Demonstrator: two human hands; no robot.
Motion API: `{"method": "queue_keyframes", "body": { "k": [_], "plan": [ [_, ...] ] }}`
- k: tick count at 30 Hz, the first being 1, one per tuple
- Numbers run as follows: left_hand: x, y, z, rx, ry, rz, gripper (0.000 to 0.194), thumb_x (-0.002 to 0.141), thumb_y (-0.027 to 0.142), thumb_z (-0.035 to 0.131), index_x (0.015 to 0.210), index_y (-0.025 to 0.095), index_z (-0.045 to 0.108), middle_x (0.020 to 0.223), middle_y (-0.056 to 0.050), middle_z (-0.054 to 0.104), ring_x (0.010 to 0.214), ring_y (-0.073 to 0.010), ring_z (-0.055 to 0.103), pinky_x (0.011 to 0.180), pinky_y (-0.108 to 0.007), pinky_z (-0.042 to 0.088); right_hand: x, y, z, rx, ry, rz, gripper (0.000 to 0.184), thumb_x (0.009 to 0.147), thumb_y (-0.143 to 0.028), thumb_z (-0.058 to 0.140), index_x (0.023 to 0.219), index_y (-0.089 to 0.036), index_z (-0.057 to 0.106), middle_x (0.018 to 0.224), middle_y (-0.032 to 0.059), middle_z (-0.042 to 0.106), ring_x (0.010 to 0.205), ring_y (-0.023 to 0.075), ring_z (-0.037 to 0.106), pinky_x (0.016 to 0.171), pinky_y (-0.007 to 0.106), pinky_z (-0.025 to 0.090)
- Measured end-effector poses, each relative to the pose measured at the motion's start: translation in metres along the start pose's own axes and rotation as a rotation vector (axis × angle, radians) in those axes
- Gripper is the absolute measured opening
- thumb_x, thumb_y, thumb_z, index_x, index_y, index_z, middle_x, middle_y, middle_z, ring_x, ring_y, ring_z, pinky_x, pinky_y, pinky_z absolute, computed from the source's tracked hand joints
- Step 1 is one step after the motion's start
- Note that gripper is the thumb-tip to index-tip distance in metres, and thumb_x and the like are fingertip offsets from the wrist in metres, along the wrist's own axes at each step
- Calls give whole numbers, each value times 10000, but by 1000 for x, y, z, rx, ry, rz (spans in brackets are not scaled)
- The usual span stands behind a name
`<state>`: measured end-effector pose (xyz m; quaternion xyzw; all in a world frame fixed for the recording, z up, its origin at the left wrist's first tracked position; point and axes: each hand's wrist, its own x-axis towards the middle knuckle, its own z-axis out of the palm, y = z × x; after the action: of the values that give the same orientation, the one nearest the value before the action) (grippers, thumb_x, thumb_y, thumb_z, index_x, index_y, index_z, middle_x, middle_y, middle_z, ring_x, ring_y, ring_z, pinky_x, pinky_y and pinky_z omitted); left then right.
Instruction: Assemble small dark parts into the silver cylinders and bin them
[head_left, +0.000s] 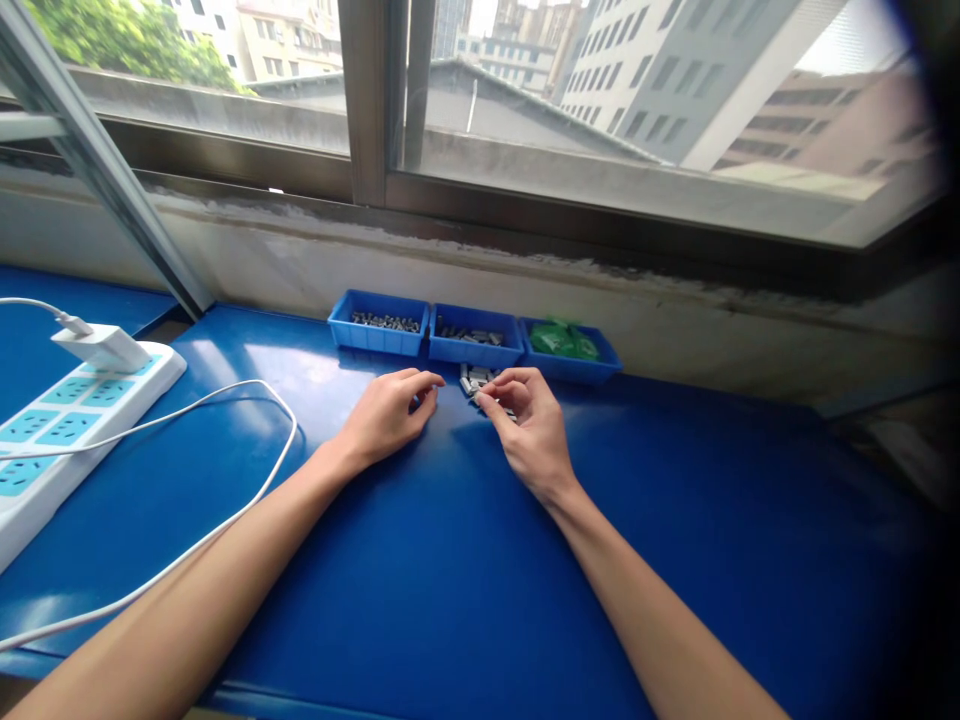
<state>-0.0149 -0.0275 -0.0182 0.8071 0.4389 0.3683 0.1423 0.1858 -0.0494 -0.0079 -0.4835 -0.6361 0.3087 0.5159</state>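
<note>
My right hand [531, 430] is closed in a pinch, thumb against fingertips, on a small metal part [478, 398] largely covered by the fingers. Just beyond it, a small pile of silvery metal pieces [474, 378] lies on the blue table [450, 580], partly hidden by that hand. To the left, my left hand [394, 410] rests near the tabletop with loosely curved fingers. A slight gap shows between its thumb and index finger, and I see nothing held there.
Along the wall stand three blue bins: one with small metal parts [379, 338], one with longer metal pieces [476, 350], one with green plastic bags [577, 370]. A white power strip [67, 430] with a charger [101, 347] and looping white cable [255, 490] occupies the left.
</note>
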Motion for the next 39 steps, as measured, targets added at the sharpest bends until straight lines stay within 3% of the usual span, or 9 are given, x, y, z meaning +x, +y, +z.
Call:
{"method": "queue_keyframes", "body": {
  "k": [4, 9, 13, 18, 25, 28, 32, 36, 39],
  "plan": [
    [0, -1, 0, -23, 8, 1, 245, 920, 200, 531, 1103, 219, 693, 923, -33, 724, 773, -159, 664, 717, -272, 522, 2, -3, 1, 222, 45, 94, 330, 793, -395, 743, 953, -243, 497, 841, 12, 697, 806, 174, 672, 767, 314, 524],
    [1, 10, 2, -172, 52, 44, 344, 897, 171, 569, 1233, 205, 633, 1002, -55, 704, 827, -144, 664, 773, -264, 549, 2, -4, 0, 335, 83, 153, 355, 760, -352, 783, 953, -244, 505, 849, -5, 698, 785, 149, 663, 765, 289, 513],
    [2, 25, 4, -240, 120, 111, 480, 864, 153, 633, 1337, 205, 572, 1167, -87, 666, 918, -147, 669, 863, -278, 554, 0, -3, 2, 350, 1, 168, 332, 757, -340, 787, 928, -234, 523, 828, -13, 684, 800, 147, 660, 787, 290, 507],
    [0, 27, 7, -254, 143, 205, 274, 884, 128, 617, 1136, 201, 698, 1123, -76, 725, 990, -170, 700, 893, -283, 565, -2, -9, 4, 391, -125, 207, 363, 763, -372, 779, 963, -243, 505, 839, 3, 720, 841, 179, 695, 809, 325, 530],
    [-2, 22, 11, -193, 156, 243, 213, 897, 176, 639, 1092, 199, 722, 1069, -64, 757, 922, -163, 727, 837, -259, 578, -2, -9, 3, 351, -124, 225, 391, 740, -372, 797, 996, -244, 531, 859, 9, 740, 862, 192, 717, 819, 332, 548],
    [11, 13, 2, -102, 213, 187, 205, 901, 215, 636, 1084, 199, 728, 1014, -56, 762, 869, -164, 722, 816, -267, 570, 0, -7, 0, 281, -49, 224, 368, 754, -404, 780, 995, -230, 565, 885, 31, 740, 849, 195, 711, 797, 332, 551],
    [42, -16, -22, 128, 316, 45, 194, 907, 234, 610, 1035, 182, 746, 942, -61, 749, 774, -172, 692, 799, -299, 550, 1, -6, -6, 211, 33, 221, 309, 796, -426, 737, 958, -206, 593, 860, 55, 738, 773, 187, 693, 728, 316, 544],
    [64, -44, -38, 298, 317, -34, 213, 899, 216, 591, 1019, 165, 760, 926, -81, 749, 784, -207, 691, 807, -332, 542, 2, -5, -12, 100, 57, 168, 251, 836, -409, 693, 954, -207, 603, 834, 53, 723, 749, 188, 670, 683, 302, 519],
    [67, -50, -36, 289, 310, -37, 212, 894, 198, 578, 991, 160, 763, 912, -84, 754, 782, -211, 695, 821, -344, 549, 4, -4, -19, -111, 79, 88, 193, 862, -383, 651, 938, -207, 630, 804, 45, 703, 706, 181, 638, 634, 289, 485]
  ]
}}
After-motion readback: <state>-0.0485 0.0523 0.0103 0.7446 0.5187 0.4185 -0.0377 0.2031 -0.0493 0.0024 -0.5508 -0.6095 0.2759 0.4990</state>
